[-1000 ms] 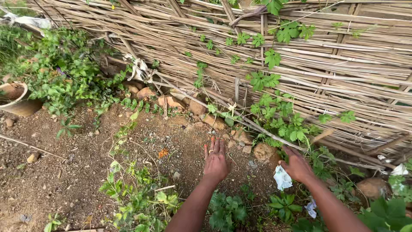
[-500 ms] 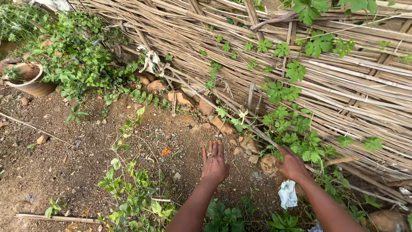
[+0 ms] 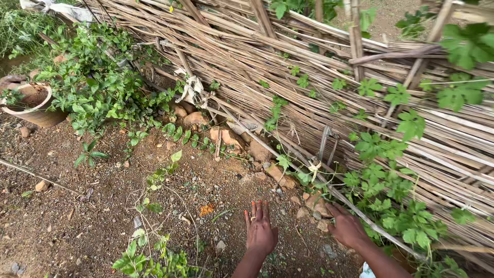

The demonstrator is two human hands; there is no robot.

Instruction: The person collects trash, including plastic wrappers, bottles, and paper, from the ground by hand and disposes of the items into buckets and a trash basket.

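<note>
Fingers [image 3: 257, 212] of your left hand [image 3: 261, 232] lie straight and close together, palm down over the bare soil [image 3: 103, 206], holding nothing. Your right hand [image 3: 347, 226] reaches with loosely spread fingers toward the foot of the woven bamboo fence [image 3: 288, 67], beside the stones [image 3: 314, 203] along its base; whether it touches anything, you cannot tell. Green vine leaves [image 3: 381, 149] climb the fence just beyond that hand. A clay pot [image 3: 36, 110] sits far along the fence, well apart.

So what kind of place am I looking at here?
Most likely a backyard garden plot, outdoors. A woven cane fence runs along bare stony soil, leafy vines climb it, and a clay pot sits at the left.
</note>
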